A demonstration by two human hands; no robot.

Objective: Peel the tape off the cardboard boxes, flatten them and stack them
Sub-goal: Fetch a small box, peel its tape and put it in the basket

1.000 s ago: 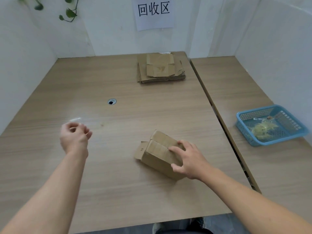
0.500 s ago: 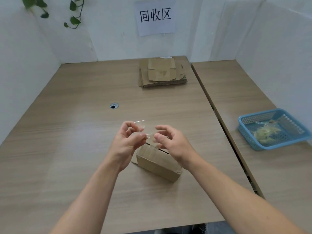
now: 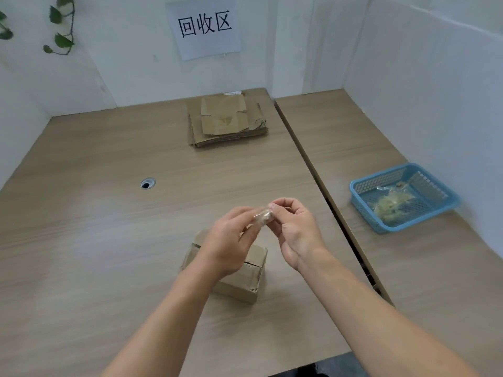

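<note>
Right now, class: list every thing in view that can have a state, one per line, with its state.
cardboard box: unflattened, standing on the table under the hands
tape wad: crumpled, pinched between both hands
left hand: pinching the tape wad
right hand: pinching the tape wad
flattened boxes: stacked at the table's far edge
blue basket: holding tape scraps

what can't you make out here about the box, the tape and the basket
Head view only:
- The cardboard box: its top is hidden behind the left hand, so any tape left on it is unseen.
- The tape wad: small, clear, partly covered by fingertips of the left hand and the right hand; shape unclear.
- The blue basket: the pale scraps inside are too blurred to identify.
- The flattened stack: sheets too small to count.
</note>
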